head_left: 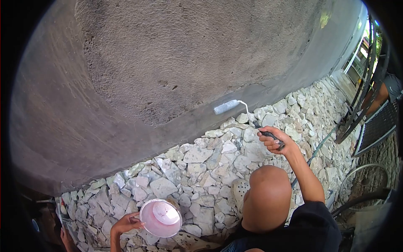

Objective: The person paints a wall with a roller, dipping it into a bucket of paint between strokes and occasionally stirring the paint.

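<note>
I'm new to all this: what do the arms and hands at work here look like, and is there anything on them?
They're a person's own. The right hand and left hand are both bare: no gloves. The right forearm shows no watch, cable or marking; above it sits a loose black sleeve. Any left sleeve is out of view.

R hand (275, 140) is gripping paint roller (226, 106) by blk handle (273, 138), w/ roller cover lying against lower wall (184, 132). L hand (124, 224) is holding plastic bucket (157, 230) at rim, over broken stones (198, 154).
</note>
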The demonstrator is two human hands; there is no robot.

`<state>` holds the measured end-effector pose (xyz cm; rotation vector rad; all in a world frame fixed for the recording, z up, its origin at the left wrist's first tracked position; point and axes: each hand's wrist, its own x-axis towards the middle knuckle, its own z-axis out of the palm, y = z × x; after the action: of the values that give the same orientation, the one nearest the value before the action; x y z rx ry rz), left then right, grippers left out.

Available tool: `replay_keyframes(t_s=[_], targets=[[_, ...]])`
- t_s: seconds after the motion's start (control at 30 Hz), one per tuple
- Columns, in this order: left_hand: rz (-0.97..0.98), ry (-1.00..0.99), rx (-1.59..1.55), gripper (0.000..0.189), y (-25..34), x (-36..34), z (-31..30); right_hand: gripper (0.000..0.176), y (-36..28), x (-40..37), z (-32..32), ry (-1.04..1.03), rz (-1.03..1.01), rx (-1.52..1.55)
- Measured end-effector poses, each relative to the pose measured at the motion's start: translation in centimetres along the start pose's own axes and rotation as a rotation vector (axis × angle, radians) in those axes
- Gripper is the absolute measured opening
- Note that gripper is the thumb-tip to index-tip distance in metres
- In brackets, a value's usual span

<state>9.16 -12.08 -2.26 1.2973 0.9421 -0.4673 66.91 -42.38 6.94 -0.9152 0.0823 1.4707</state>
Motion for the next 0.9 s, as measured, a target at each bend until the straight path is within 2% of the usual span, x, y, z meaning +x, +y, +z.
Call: replay_keyframes(t_s=[0.13, 0.2, 0.27, 0.43, 0.57, 0.8, 0.9], targets=[[0.003, 0.000, 0.067, 0.069, -0.2, 0.2, -0.3, 0.017, 0.9, 3.4, -1.0, -0.012, 0.061, 0.094], [0.020, -0.007, 0.083, 0.069, -0.2, 0.1, -0.3, 0.018, 0.8, 4.4, -0.9, 0.082, 0.114, 0.139], [-0.012, 0.038, 0.071, 0.070, -0.2, 0.0, -0.1, 0.018, 0.3, 4.3, -0.9, 0.053, 0.120, 0.132], [-0.008, 0.024, 0.037, 0.070, -0.5, 0.2, -0.3, 0.016, -0.9, -0.1, 3.0, -0.042, 0.058, 0.083], [-0.033, 0.027, 0.040, 0.068, 0.0, 0.2, -0.2, 0.016, -1.4, -1.8, 3.7, -0.036, 0.016, 0.071], [-0.009, 0.000, 0.043, 0.069, -0.1, 0.2, -0.3, 0.016, -1.1, 1.9, -0.3, -0.078, 0.090, 0.128], [-0.011, 0.005, 0.072, 0.071, -0.2, 0.2, -0.3, 0.017, -0.8, 5.3, -2.6, -0.098, 0.230, 0.296]])
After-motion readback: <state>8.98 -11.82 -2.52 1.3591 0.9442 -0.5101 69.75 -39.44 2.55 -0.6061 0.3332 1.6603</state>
